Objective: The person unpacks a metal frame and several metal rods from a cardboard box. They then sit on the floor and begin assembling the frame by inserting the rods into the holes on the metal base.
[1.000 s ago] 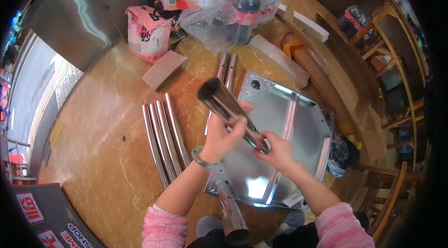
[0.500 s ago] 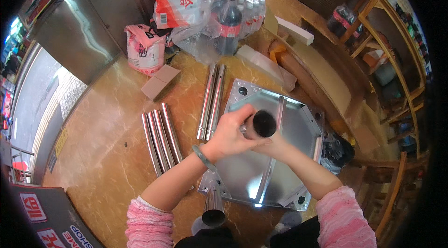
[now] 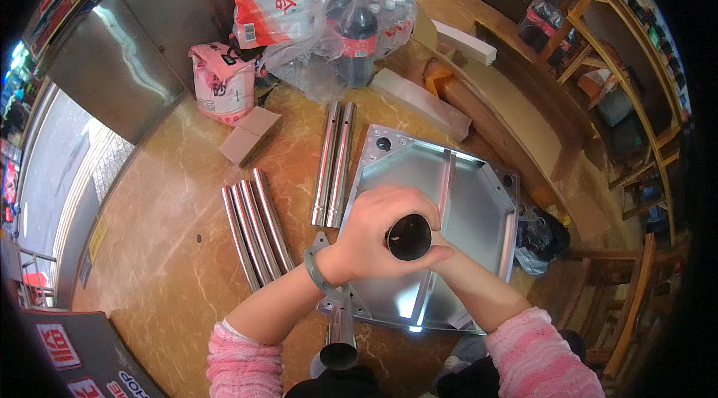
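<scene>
My left hand, with a green bangle at its wrist, is closed round a shiny metal tube whose open, dark end points up at me. My right hand reaches in behind the tube; its fingers are hidden by the left hand and the tube. Below both hands lies a grey metal panel with raised edges, a crossbar and holed corner plates. At its near left corner, another metal tube rises with its open end toward me.
Two metal tubes lie left of the panel, and several more further left. Beyond are a small cardboard box, a pink-white bag, wrapped bottles and a long white foam block. A wooden rack stands at right.
Both hands and the tube have come slightly nearer to me and left. My left hand now wraps further round the tube, its back turned up. The view has shifted slightly.
</scene>
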Demonstrator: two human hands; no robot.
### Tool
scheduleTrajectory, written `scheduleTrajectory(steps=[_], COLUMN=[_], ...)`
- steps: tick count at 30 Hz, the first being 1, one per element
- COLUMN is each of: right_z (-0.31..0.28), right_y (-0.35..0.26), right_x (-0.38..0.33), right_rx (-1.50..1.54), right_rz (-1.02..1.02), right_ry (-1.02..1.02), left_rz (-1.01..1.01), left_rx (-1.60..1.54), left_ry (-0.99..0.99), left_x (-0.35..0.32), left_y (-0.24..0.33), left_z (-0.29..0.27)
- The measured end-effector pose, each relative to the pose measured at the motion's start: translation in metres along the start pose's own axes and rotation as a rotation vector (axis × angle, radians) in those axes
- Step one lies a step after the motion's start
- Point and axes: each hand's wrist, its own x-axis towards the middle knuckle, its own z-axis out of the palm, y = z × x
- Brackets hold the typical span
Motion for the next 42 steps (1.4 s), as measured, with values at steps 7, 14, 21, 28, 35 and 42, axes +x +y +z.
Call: scheduleTrajectory(steps=[7,14,21,28,35,42], right_z=[-0.002,-0.023,-0.011,0.019,0.046,0.048], right_y=[-0.002,-0.002,0.011,0.001,0.003,0.010], right_x=[-0.008,0.018,0.030,0.017,0.005,-0.006], right_rx=[0.005,0.047,-0.272,0.032,0.138,0.271], right_rz=[0.022,0.042,0.015,0.007,0.021,0.203], right_ry=[-0.148,0.067,0.002,0.078,0.209,0.245], left_rz=[-0.123,-0.087,-0.143,-0.213,-0.112,-0.211], left_rx=[0.250,0.233,0.162,0.090,0.185,0.098], left_ry=[-0.005,0.087,0.095,0.438,0.359,0.312], left_x=[-0.017,-0.007,-0.001,-0.014,-0.021,-0.015], left_y=[0.009,-0.013,-0.031,-0.010,0.004,-0.007], left_z=[-0.001,-0.021,-0.018,0.002,-0.004,-0.002])
